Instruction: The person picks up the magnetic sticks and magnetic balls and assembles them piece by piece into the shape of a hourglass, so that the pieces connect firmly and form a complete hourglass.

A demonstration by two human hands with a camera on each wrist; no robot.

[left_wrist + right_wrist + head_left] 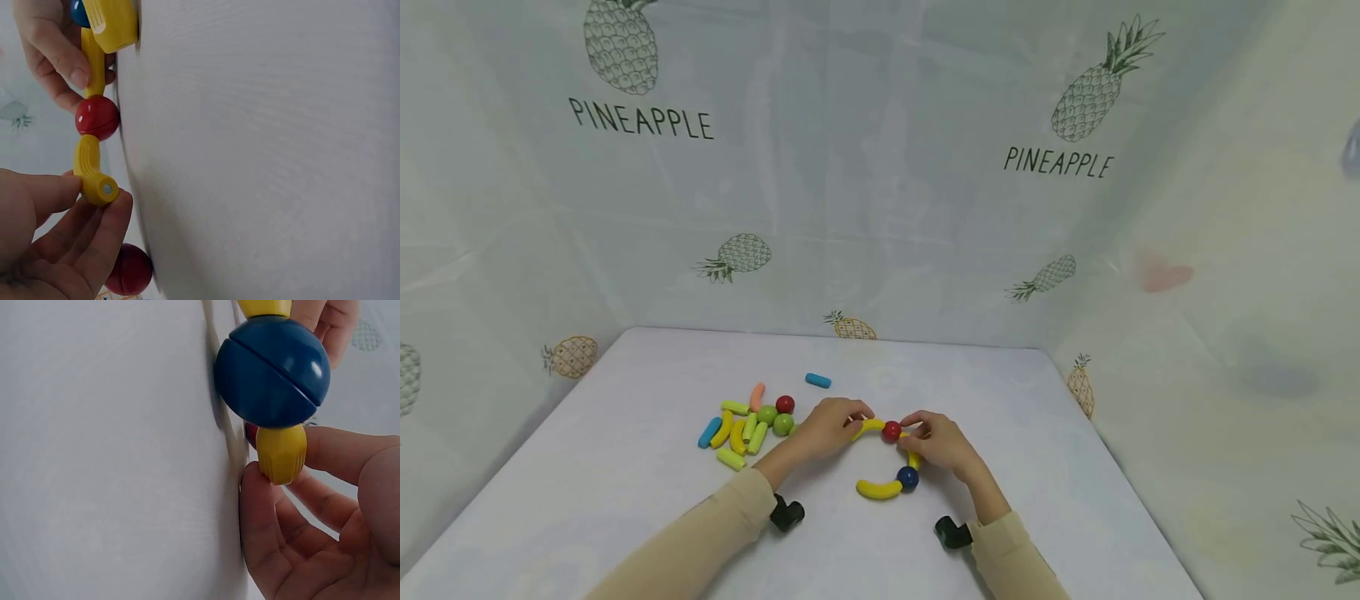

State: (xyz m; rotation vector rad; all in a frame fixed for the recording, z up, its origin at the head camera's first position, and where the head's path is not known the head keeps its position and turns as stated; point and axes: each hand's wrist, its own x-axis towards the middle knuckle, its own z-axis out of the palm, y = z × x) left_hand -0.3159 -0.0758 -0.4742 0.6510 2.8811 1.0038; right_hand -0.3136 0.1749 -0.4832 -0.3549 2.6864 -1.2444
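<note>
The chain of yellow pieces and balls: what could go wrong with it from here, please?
The left hand and right hand pinch yellow pieces on both sides of the red ball, so uneven pulling might open a joint. Neither hand holds the front yellow piece beyond the blue ball; it could swing or detach.

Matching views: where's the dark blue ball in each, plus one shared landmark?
Head: dark blue ball, lower half, just right of centre.
Left wrist: dark blue ball, top edge, left side, partly behind a yellow end piece.
Right wrist: dark blue ball, large, upper half, right of centre.
Shared landmark: yellow link between it and a red ball, pinched by the right hand.
</note>
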